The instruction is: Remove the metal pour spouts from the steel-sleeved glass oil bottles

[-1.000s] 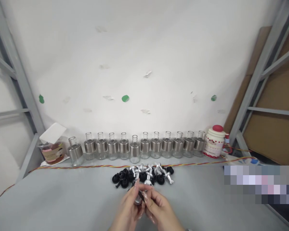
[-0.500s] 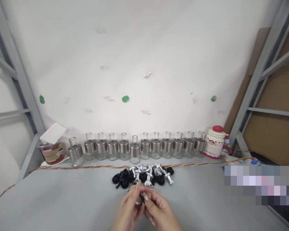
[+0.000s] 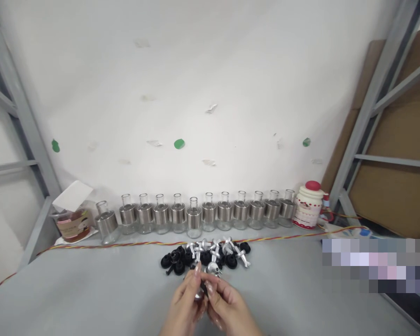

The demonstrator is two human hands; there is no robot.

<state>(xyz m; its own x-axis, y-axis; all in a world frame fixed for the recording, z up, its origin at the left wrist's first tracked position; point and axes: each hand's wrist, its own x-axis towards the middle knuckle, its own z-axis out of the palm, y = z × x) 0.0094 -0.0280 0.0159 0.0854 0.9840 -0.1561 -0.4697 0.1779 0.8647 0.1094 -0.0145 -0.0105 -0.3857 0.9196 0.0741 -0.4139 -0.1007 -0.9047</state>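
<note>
My left hand (image 3: 182, 301) and my right hand (image 3: 231, 303) meet low in the middle, fingers closed. The left fingers grip a silver pour spout (image 3: 199, 295), only a rounded bit of which shows. Between it and the right fingertips is a black stopper (image 3: 205, 288), mostly hidden; whether the two parts are joined I cannot tell. Just beyond my fingertips lies a pile of loose parts: silver pour spouts (image 3: 215, 252) on the right and black stoppers (image 3: 179, 267) mainly on the left.
Along the wall stands a row of glass bottles (image 3: 194, 217) with steel sleeves. A twisted red-yellow wire (image 3: 126, 244) crosses the grey table (image 3: 91, 289) before them. A plastic cup (image 3: 73, 226) is at the left, a cream jar (image 3: 308, 207) with a red lid at the right.
The whole view has shifted slightly. Both hands stay together around the spout and stopper, with the fingers barely moved.
</note>
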